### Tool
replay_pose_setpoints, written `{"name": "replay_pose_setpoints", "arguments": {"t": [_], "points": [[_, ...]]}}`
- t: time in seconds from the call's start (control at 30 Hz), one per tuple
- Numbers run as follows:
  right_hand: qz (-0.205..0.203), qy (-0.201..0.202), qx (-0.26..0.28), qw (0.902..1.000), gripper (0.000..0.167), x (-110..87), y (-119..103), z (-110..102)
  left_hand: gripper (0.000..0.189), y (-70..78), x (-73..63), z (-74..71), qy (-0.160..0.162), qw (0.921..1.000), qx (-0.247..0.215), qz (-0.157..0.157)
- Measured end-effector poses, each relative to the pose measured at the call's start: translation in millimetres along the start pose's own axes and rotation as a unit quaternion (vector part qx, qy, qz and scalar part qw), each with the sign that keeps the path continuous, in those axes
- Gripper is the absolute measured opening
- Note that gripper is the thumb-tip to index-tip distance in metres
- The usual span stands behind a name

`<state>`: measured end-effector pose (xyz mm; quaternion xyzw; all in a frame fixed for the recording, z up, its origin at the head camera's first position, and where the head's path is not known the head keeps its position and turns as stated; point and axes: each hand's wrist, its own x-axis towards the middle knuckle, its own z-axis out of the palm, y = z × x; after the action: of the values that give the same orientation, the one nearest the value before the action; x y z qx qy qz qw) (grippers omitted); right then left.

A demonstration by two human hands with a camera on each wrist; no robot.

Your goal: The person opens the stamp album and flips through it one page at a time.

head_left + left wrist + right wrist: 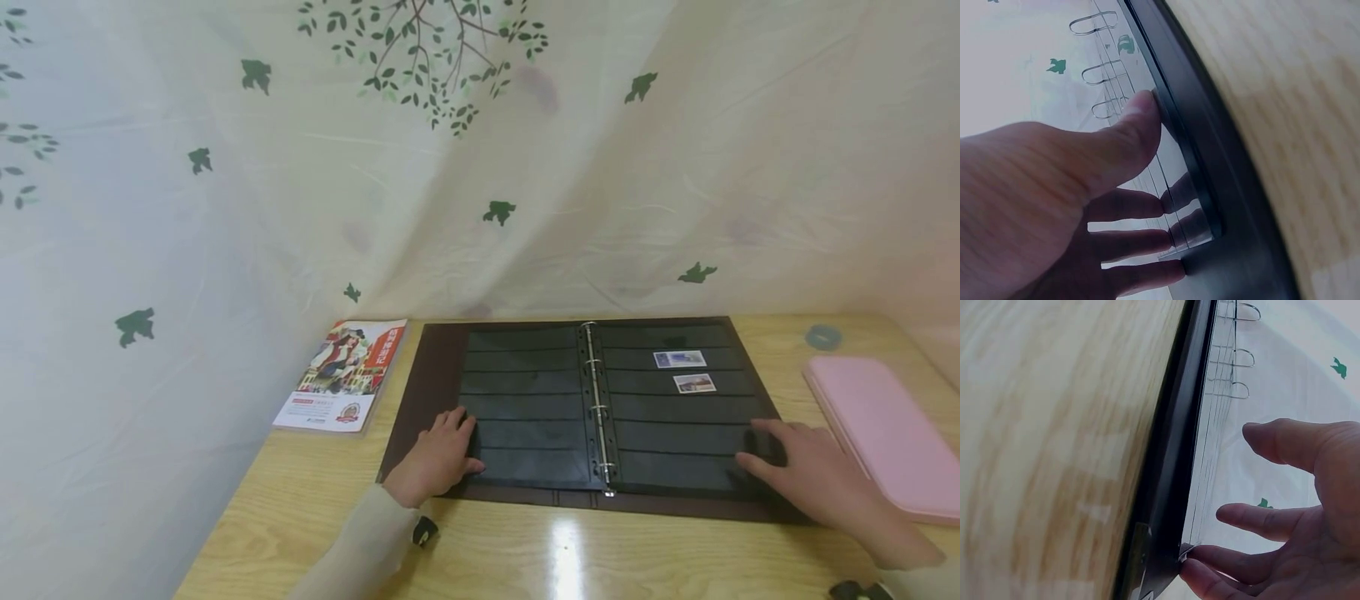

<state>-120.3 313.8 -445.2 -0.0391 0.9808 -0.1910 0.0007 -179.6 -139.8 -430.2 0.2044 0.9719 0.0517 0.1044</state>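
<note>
A stamp album [525, 392] lies spread on the table, with black strip-pocket pages on a ring binding and a dark brown cover. Two stamps sit in the upper pockets of the right page, one blue-toned stamp [680, 358] above a smaller stamp [694, 383]. My left hand [438, 454] rests on the outer edge of the left page, its fingers extended. Over the album's right edge, my right hand [813, 475] has thumb and index finger apart. Up close in the right wrist view, lower fingers [1210, 581] meet the page corner.
A booklet [341, 375] with an illustrated red and white cover lies left of the album. To the right are a pink case [888, 433] and, behind it, a small round bluish-green object [823, 337]. A printed cloth [480, 250] hangs along the table's back edge.
</note>
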Motion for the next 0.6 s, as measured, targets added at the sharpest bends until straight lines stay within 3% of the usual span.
{"name": "replay_pose_setpoints", "arguments": {"t": [0.23, 0.6], "points": [[0.007, 0.000, 0.003, 1.0000, 0.070, 0.2, -2.5, -3.9, 0.067, 0.6, -0.4, -0.9, -0.001, 1.0000, -0.003, -0.001], [-0.023, 0.029, -0.001, 0.9993, 0.063, -4.8, -7.3, -7.1, 0.067, 1.6, -1.3, -1.8, -0.002, 1.0000, 0.001, 0.000]]}}
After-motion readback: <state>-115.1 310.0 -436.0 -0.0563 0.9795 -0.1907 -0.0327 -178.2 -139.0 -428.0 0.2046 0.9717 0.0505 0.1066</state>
